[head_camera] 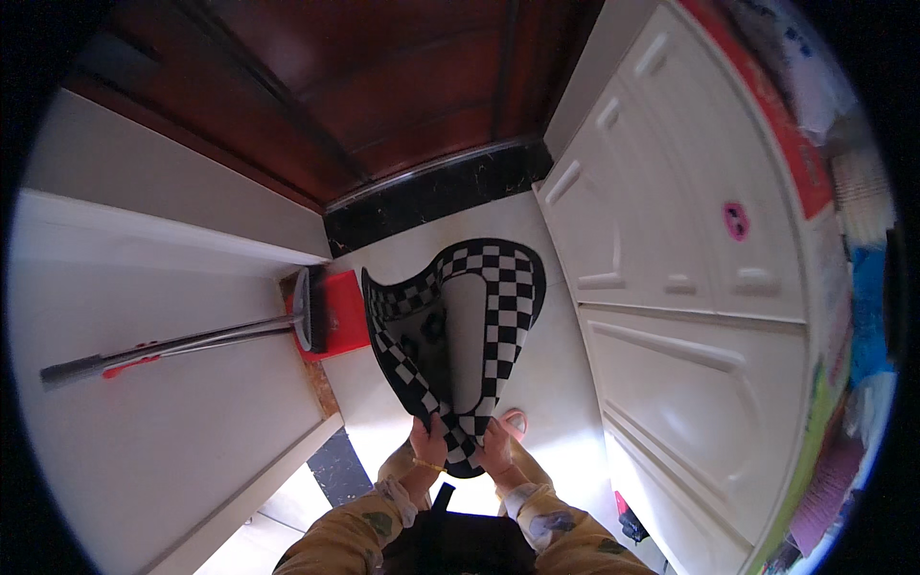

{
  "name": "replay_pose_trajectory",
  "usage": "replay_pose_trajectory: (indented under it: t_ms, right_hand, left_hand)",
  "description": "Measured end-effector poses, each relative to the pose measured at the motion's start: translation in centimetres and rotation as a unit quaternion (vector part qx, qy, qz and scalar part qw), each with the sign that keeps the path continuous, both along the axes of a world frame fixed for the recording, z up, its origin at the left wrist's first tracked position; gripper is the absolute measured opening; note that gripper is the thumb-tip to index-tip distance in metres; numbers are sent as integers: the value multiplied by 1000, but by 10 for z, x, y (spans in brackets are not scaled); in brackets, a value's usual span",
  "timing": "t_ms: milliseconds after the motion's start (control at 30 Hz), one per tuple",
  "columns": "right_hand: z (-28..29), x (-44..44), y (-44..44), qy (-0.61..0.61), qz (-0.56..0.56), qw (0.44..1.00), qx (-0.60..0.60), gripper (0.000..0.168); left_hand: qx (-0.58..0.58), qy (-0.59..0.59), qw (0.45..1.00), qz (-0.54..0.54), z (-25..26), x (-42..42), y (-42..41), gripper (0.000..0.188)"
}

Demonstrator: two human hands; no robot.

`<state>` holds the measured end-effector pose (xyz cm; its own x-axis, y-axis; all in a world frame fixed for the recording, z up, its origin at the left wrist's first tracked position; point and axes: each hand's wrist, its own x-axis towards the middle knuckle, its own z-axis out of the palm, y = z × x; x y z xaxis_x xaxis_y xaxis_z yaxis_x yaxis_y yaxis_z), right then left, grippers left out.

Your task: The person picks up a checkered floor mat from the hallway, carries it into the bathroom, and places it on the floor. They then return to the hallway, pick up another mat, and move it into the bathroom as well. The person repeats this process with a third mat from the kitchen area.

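A floor mat [509, 295] with a black-and-white checkered border and a grey middle hangs in front of me, its sides curled up. My left hand [430, 440] grips its near edge, a yellow band around the wrist. On the same edge, a little to the right, my right hand [496, 447] is closed too. The mat is bunched between the two hands, and its far part spreads over the pale floor. Part of a pink slipper [514, 424] shows beside my right hand.
A broom [305, 309] and a red dustpan [348, 313] lean by the left wall. Ahead stands a dark red door [402, 93] behind a black stone threshold [431, 205]. A white cabinet [661, 352] lines the right side, with a red-edged box and bags on top.
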<state>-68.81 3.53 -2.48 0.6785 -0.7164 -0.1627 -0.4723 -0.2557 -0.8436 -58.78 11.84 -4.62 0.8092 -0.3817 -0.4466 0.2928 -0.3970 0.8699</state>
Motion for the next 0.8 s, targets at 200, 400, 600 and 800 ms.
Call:
replay_pose_trajectory:
  t_ms: [200, 400, 600, 800]
  right_hand:
    - [-15, 7, 13, 72, 90, 993, -15, 25]
    - [-7, 49, 3, 28, 171, 983, -53, 27]
    - [-2, 86, -41, -14, 230, 961, -150, 27]
    - [3, 111, -76, -1, 167, 970, -177, 25]
  left_hand:
    - [62, -26, 997, 28, -13, 12, 15, 19]
    - [-39, 17, 997, 66, -17, 49, 22, 28]
    - [-46, -42, 997, 38, 27, 90, -26, 26]
    - [-39, -24, 999, -16, 6, 126, -66, 29]
